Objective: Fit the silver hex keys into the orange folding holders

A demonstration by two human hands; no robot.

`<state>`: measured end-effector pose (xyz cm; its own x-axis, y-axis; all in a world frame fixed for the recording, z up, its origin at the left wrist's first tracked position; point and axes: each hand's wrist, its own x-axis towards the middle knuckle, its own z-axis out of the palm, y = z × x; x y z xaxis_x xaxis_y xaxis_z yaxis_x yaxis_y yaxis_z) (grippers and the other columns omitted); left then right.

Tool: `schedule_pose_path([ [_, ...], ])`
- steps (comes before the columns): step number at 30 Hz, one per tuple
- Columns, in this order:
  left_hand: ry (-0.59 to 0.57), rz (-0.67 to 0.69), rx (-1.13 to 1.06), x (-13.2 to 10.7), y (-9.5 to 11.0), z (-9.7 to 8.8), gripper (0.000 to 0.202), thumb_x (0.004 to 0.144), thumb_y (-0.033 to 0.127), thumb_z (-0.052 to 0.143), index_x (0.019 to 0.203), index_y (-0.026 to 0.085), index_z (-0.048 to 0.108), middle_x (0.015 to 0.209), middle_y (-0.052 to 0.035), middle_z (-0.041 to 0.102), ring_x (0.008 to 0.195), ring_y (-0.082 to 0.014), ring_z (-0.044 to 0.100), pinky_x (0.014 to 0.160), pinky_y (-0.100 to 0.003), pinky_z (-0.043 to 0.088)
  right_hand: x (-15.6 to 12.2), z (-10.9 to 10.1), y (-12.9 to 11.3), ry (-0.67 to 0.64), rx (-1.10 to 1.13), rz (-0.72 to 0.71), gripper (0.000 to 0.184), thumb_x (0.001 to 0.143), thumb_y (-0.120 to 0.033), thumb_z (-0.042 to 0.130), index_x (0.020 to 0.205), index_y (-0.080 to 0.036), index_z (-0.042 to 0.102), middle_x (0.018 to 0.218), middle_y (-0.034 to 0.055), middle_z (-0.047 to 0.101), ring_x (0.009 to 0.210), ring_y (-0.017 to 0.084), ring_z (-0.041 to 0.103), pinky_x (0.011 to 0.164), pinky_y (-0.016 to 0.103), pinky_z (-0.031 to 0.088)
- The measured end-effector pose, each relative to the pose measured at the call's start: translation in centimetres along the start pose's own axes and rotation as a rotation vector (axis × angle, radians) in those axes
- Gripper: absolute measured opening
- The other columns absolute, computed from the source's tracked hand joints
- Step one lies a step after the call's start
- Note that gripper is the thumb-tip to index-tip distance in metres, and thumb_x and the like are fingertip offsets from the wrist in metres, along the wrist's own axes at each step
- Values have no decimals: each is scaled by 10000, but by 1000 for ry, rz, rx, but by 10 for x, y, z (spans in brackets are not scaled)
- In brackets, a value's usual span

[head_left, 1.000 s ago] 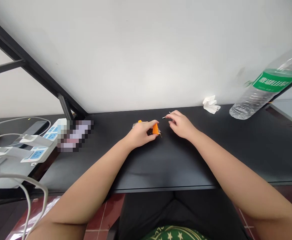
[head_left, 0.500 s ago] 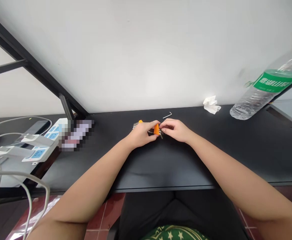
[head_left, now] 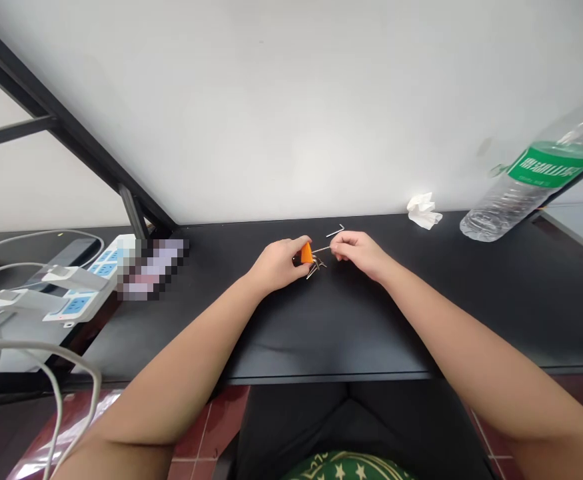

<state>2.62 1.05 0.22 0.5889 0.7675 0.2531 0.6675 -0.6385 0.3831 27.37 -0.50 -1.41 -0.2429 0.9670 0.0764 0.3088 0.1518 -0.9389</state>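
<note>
Head view: left hand (head_left: 277, 264) grips orange holder (head_left: 306, 253); right hand (head_left: 358, 252) pinches hex key (head_left: 322, 249).

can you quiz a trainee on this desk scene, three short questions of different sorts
1. True or false: the left hand holds the orange hex key holder.
2. Multiple choice: what lies on the black table just beyond the right hand? A) a loose hex key B) a pair of scissors C) a coin
3. Fill in: the right hand pinches a thin metal ____ sticking out of the holder.

Key:
1. True
2. A
3. hex key
</note>
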Motion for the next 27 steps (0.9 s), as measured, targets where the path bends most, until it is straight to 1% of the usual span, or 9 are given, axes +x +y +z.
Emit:
schedule_pose_path([
  [4, 15, -8, 8, 1, -3, 0, 385, 856, 328, 651, 1234, 256, 634, 953, -5, 737, 845, -199, 700, 818, -319, 561, 10, -12, 13, 119, -546, 69, 170, 882, -320, 626, 768, -202, 669, 919, 55, 670, 818, 207, 609, 761, 335, 476],
  [5, 30, 2, 15, 1, -2, 0, 385, 858, 331, 649, 1235, 255, 634, 943, -6, 734, 845, -201, 697, 820, -322, 562, 12, -14, 17, 151, -656, 62, 139, 886, -308, 629, 844, -200, 706, 1031, 84, 684, 912, 236, 629, 820, 356, 492],
  [7, 52, 15, 21, 1, -1, 0, 389, 865, 338, 645, 1245, 255, 629, 934, -6, 730, 838, -200, 693, 817, -323, 559, 17, -15, 23, 213, -797, 26, 262, 943, -308, 581, 1130, -206, 735, 1293, 132, 653, 1138, 296, 607, 944, 412, 495],
  [9, 42, 19, 6, 0, 0, 1, 401, 869, 340, 640, 1261, 256, 621, 941, -4, 731, 829, -195, 692, 804, -317, 555, 21, -14, 27, 213, -882, -5, 416, 1018, -296, 474, 1394, -238, 641, 1515, 125, 555, 1312, 331, 520, 1025, 475, 474],
  [12, 8, 2, -11, 0, 1, 1, 411, 865, 346, 643, 1266, 258, 621, 943, 0, 731, 821, -192, 691, 798, -316, 550, 21, -13, 28, 110, -1006, -7, 471, 1060, -254, 378, 1485, -273, 580, 1623, 80, 479, 1372, 345, 461, 1043, 526, 462],
  [17, -10, -34, -23, 1, 0, 1, 426, 862, 366, 645, 1275, 264, 626, 969, -5, 732, 846, -197, 693, 824, -324, 552, 13, -19, 16, 166, -1189, 102, 329, 1024, -221, 461, 1179, -187, 749, 1342, 173, 657, 1175, 348, 554, 903, 455, 498],
  [21, -1, -22, -32, 1, 0, 0, 434, 861, 352, 643, 1285, 259, 622, 983, -10, 735, 864, -199, 699, 842, -327, 559, 9, -25, 5, 136, -1240, 184, 173, 914, -193, 608, 956, -136, 766, 1089, 208, 693, 1090, 355, 594, 866, 434, 483],
  [24, 11, -9, -41, 1, -1, 1, 436, 862, 343, 647, 1287, 254, 621, 981, -11, 735, 854, -196, 699, 843, -334, 565, 5, -25, -1, 137, -1086, 217, 60, 820, -186, 671, 842, -164, 722, 972, 174, 705, 914, 308, 644, 750, 388, 473],
  [27, 33, 7, -38, 1, -2, 2, 439, 865, 337, 648, 1294, 245, 618, 982, -17, 739, 850, -194, 705, 840, -331, 571, -4, -19, -11, 121, -776, 158, 32, 778, -219, 683, 778, -212, 652, 832, 78, 705, 718, 220, 621, 642, 329, 437],
])
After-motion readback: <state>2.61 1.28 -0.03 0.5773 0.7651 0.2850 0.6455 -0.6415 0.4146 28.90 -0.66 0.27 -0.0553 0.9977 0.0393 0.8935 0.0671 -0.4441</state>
